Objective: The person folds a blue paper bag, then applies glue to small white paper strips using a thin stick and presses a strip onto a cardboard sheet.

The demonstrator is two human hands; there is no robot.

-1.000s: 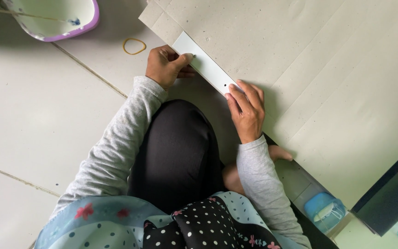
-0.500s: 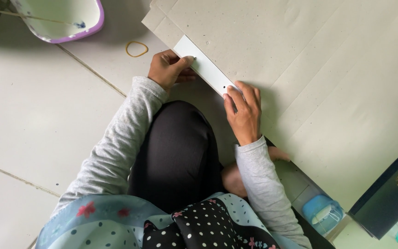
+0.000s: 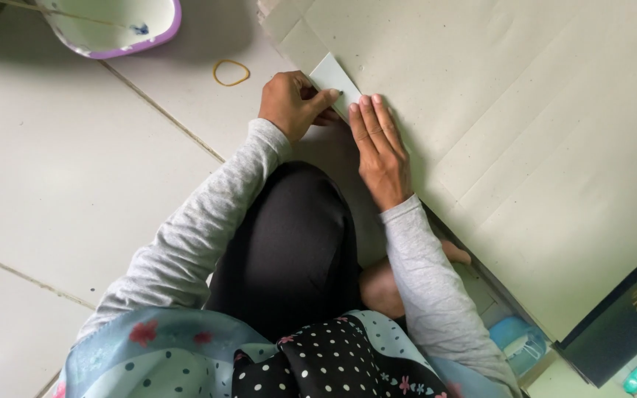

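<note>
At eleven o'clock a white bowl with a purple rim (image 3: 116, 29) sits on the tiled floor (image 3: 53, 169), a thin stick lying across it. To its right, near twelve o'clock, a yellow rubber band (image 3: 231, 71) lies flat on the tile, just left of the left hand (image 3: 293, 103). That hand is curled, its thumb and fingertips pinching the near end of a pale paper strip (image 3: 331, 75). The strip lies at twelve o'clock on the edge of a large sheet of grey cardboard (image 3: 525, 133), which spreads toward three o'clock. The right hand (image 3: 379, 151) is spread flat, fingers together, pressing down on the strip and the cardboard, touching the left hand's fingertips. At four o'clock a dark box (image 3: 628, 324) overlaps the cardboard's corner.
</note>
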